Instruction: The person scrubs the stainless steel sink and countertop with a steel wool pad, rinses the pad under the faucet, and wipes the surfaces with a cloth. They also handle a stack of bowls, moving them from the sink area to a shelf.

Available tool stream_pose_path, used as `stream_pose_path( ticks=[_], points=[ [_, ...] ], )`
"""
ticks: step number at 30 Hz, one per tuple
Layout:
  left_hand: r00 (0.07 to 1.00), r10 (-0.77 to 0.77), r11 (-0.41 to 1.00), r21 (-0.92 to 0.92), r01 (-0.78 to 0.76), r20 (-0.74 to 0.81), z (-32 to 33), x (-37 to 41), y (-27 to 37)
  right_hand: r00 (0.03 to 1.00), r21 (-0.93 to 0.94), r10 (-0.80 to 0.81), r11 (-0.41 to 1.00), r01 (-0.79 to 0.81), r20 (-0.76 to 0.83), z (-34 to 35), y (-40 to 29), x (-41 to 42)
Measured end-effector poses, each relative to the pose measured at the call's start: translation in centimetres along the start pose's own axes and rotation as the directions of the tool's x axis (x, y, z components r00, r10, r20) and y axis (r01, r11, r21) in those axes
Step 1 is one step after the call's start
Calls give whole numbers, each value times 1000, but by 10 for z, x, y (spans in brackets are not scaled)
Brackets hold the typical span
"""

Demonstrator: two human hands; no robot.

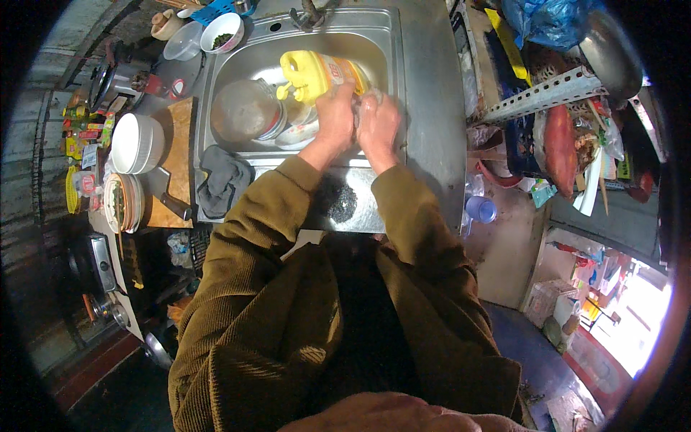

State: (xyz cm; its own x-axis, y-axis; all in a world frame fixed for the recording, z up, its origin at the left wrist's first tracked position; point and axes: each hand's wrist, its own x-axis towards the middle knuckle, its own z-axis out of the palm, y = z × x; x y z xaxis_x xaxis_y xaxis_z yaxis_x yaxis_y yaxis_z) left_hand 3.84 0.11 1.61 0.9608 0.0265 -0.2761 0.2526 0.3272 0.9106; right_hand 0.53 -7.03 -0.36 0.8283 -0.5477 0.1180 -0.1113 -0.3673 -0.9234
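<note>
My left hand and my right hand are close together over the right side of a stainless steel sink. A whitish, wet-looking thing shows between and above the fingers; what it is cannot be told. Just behind my left hand, a yellow plastic jug with a pump nozzle lies tilted in the basin. Left of the hands sits a round, cloudy lid or pot on stacked dishes. A patterned bowl is partly hidden under my left wrist.
A grey cloth lies on the sink's front left edge. Left of it are a wooden cutting board, a knife, white bowls and stacked plates. A bowl with greens stands behind. A perforated metal shelf bar is at right.
</note>
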Motion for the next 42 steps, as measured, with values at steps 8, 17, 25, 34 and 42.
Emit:
stream_pose_path(
  ticks=[8,17,25,34,42],
  points=[
    [965,-47,983,186,-1,257,-46,15,23,973,-189,-19,980,63,229,-34,-13,-2],
    [984,131,906,388,-169,121,-80,21,66,924,633,304,674,-381,232,-91,-10,2],
    [904,333,907,169,-385,270,-1,-22,92,982,548,140,815,-188,128,-183,-24,16],
    [388,153,-148,409,-900,909,55,-5,-66,991,-49,-116,992,113,-72,-222,68,-4],
    [299,268,-103,335,-936,916,53,34,-103,994,147,101,984,-105,33,-282,71,-69]
  ],
)
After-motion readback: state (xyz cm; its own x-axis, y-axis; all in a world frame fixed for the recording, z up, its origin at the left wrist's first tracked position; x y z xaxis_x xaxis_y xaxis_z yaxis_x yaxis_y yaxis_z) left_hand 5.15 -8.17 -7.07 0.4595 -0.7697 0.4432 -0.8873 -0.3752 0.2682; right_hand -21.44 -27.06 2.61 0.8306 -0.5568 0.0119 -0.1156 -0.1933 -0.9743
